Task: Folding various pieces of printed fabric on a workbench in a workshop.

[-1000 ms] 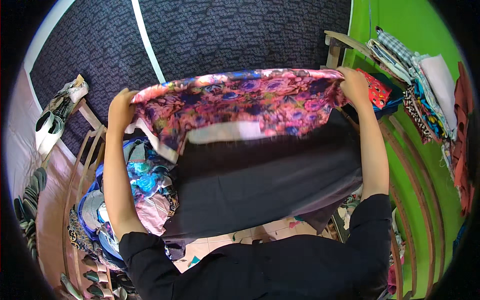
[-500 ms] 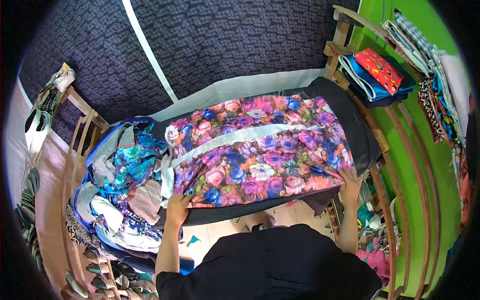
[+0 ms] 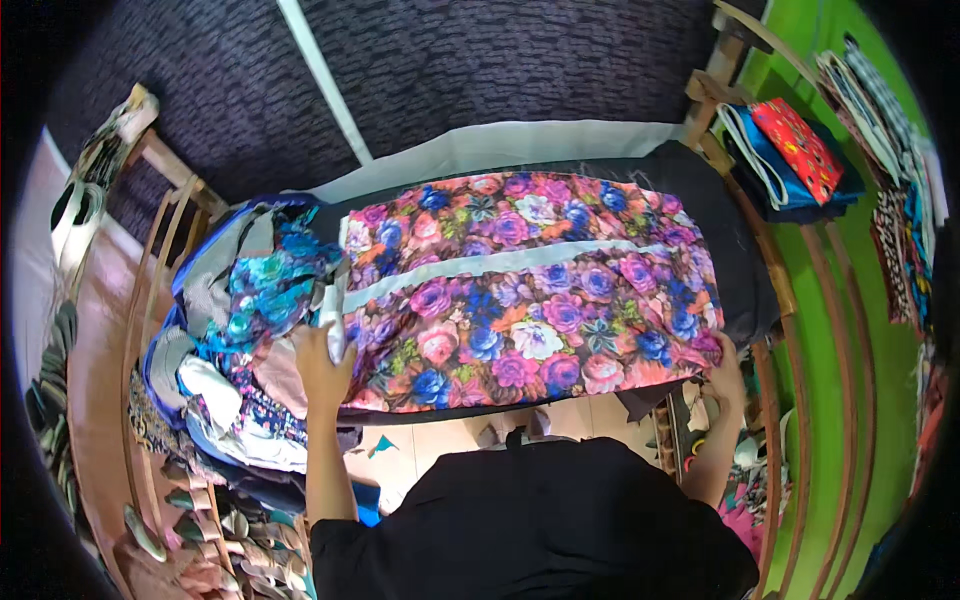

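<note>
A table [image 3: 745, 270] covered in dark cloth carries a floral fabric [image 3: 530, 285] in pink, purple and blue, spread flat with a pale stripe running across it. At the table's left end lies a heap of blue and turquoise patterned clothes [image 3: 250, 320], touching the fabric's left edge.

- My right hand [image 3: 724, 372] shows only in part: its fingers tuck under the corner of the flowered cloth [image 3: 530, 290], so I cannot tell how they grip.
- My left hand [image 3: 322, 362] closes on a pale object [image 3: 335, 315] too blurred for me to identify.
- The dark table [image 3: 745, 260] lies mostly beneath the cloth; only its right end shows.
- The heap of clothes [image 3: 240, 330] overlaps so thickly that single pieces cannot be told apart.
- The folded stack [image 3: 790, 150] hides its lower layers.
</note>
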Motion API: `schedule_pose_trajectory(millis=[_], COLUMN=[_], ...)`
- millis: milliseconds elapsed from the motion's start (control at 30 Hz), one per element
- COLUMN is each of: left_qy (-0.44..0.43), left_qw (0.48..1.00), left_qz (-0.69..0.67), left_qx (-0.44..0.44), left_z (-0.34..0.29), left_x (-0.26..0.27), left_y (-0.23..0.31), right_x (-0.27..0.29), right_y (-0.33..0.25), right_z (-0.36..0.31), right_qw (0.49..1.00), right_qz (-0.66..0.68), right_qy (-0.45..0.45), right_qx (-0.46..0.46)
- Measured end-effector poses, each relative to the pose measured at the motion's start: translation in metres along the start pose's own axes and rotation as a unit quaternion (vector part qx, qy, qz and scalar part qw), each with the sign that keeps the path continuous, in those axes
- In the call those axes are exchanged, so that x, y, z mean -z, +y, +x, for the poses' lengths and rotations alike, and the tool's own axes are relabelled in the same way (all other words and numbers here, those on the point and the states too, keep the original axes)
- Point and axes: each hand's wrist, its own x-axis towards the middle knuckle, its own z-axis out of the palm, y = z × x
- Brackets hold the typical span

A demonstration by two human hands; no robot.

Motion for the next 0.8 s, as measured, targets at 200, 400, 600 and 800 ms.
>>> schedule_pose_trajectory(millis=[200, 400, 600, 800], left_qy=[0.003, 0.040, 0.009, 0.020], left_qw=[0.966, 0.995, 0.999, 0.994], left_qz=[-0.102, 0.014, 0.029, -0.021], left_qx=[0.238, 0.093, -0.039, 0.103], left_z=[-0.039, -0.040, -0.051, -0.059], left_x=[-0.037, -0.008, -0.022, -0.033], left_y=[-0.037, 0.005, -0.001, -0.013], right_x=[0.017, 0.008, 0.009, 0.009], right_y=[0.021, 0.035, 0.045, 0.031], right_z=[0.032, 0.035, 0.028, 0.016], right_qw=[0.981, 0.995, 0.988, 0.989], right_qz=[0.182, 0.064, 0.010, -0.025], right_qy=[-0.002, 0.062, 0.151, 0.135], right_qx=[-0.074, -0.051, -0.022, -0.056])
